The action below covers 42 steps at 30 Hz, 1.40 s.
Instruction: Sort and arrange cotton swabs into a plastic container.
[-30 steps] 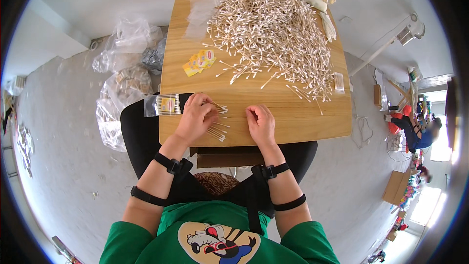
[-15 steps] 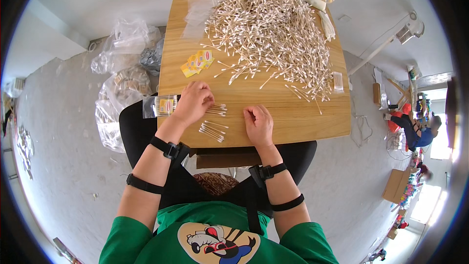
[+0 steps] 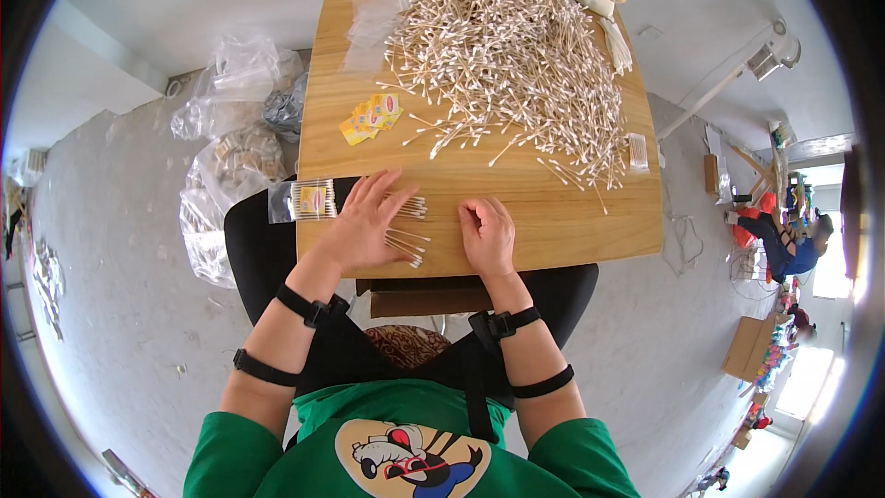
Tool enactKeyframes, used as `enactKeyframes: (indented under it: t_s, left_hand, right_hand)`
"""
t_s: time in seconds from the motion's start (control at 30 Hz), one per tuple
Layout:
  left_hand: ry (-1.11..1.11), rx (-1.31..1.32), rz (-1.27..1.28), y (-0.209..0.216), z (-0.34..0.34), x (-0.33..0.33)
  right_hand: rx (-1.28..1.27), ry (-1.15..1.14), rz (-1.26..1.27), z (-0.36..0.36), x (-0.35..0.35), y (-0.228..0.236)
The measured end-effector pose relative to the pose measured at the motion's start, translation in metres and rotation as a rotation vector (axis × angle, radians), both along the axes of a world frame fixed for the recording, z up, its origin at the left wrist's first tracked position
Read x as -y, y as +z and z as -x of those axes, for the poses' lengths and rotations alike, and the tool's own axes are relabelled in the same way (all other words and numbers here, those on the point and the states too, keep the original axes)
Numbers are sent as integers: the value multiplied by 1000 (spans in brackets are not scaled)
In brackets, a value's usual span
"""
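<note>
My left hand (image 3: 367, 219) lies over two small groups of cotton swabs near the table's front edge, its fingers spread. Swab tips of the farther group (image 3: 415, 207) and the nearer group (image 3: 407, 247) show past the fingers; the rest is under the hand. To its right, my right hand (image 3: 487, 235) rests on the table with curled fingers; whatever they hold, if anything, is hidden. Left of my left hand, a clear bag of swabs with a yellow card (image 3: 313, 200) sits at the table's left edge.
A large heap of loose cotton swabs (image 3: 516, 65) covers the far part of the wooden table (image 3: 572, 221). Yellow cards (image 3: 371, 118) and clear plastic bags (image 3: 373, 32) lie on the left. At the right edge sits a small swab pack (image 3: 638, 152). Bulging plastic bags (image 3: 241, 157) stand on the floor.
My left hand has moved nearer to me, from beside the farther swabs to over both groups, and its bent fingers have spread. My right hand has stayed in place.
</note>
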<state>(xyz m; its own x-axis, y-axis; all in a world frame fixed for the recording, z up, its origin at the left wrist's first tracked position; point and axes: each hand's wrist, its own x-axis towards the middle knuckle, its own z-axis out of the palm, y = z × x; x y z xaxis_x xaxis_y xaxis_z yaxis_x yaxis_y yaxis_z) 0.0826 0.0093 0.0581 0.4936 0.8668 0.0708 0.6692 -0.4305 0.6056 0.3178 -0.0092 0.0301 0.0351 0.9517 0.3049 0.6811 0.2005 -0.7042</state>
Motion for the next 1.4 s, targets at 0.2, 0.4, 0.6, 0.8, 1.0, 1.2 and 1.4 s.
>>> enactKeyframes:
  t_s: [0.2,0.4,0.6,0.8,1.0,1.2,1.4]
  left_hand:
    - [-20,-143,13,-9,2,17]
    - [122,-26,-43,-23,-11,11]
    - [172,40,-78,-32,-17,9]
    - [320,638,92,-39,-26,13]
    - [437,1011,254,-43,-40,17]
    - [445,1024,245,-48,-41,18]
    - [490,1259,302,-47,-40,15]
  right_hand:
    - [-5,-3,-5,2,0,1]
    - [6,-6,-4,3,-1,1]
    - [-75,-77,37,9,1,-1]
    - [-232,-44,24,31,-8,0]
    - [-417,91,87,64,-13,1]
    - [-467,69,85,77,-13,-1]
    - [-731,40,154,69,-16,-13]
